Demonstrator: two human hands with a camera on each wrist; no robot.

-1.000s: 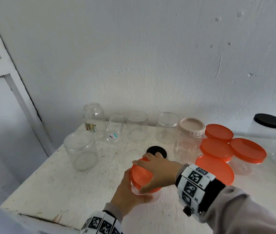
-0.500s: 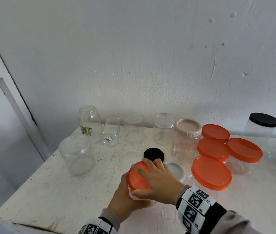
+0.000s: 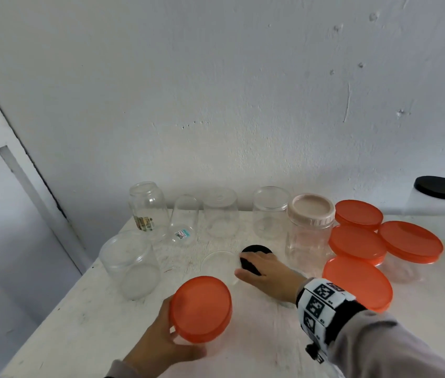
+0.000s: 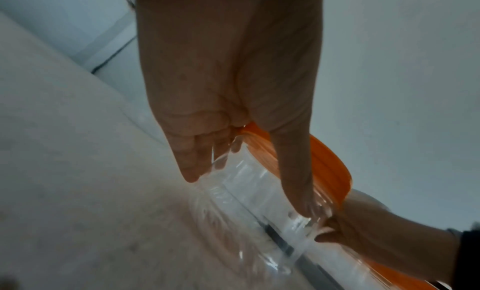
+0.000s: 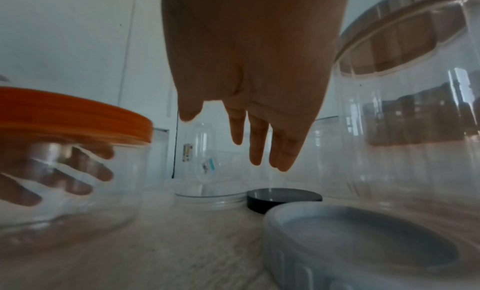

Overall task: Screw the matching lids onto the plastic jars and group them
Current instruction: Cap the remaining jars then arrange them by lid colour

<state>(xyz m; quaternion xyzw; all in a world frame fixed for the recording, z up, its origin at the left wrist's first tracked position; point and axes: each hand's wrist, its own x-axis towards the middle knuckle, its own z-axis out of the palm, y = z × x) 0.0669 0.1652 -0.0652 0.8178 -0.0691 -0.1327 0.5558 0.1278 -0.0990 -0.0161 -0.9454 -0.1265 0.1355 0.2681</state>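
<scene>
My left hand [image 3: 172, 342] grips a low clear jar [image 4: 259, 192] with an orange lid [image 3: 200, 309] on it, near the table's front, tilted a little. Its fingers [image 4: 192, 161] and thumb wrap the jar's wall. My right hand [image 3: 245, 266] is stretched out past it, open, with straight fingers [image 5: 259, 147] hanging just above a loose black lid [image 3: 256, 251] and holding nothing. A loose grey-white lid [image 5: 363, 243] lies under that wrist, hidden in the head view.
Several orange-lidded jars [image 3: 357, 282] cluster at the right beside a beige-lidded jar [image 3: 309, 233]. Open clear jars [image 3: 220, 214] line the wall, a wide one [image 3: 131, 266] stands left, a black-lidded jar [image 3: 439, 197] far right. The table edge [image 3: 52, 317] runs close on the left.
My right hand has let go of the orange lid and reached forward over the black lid. My left hand has drawn the lidded jar nearer and to the left.
</scene>
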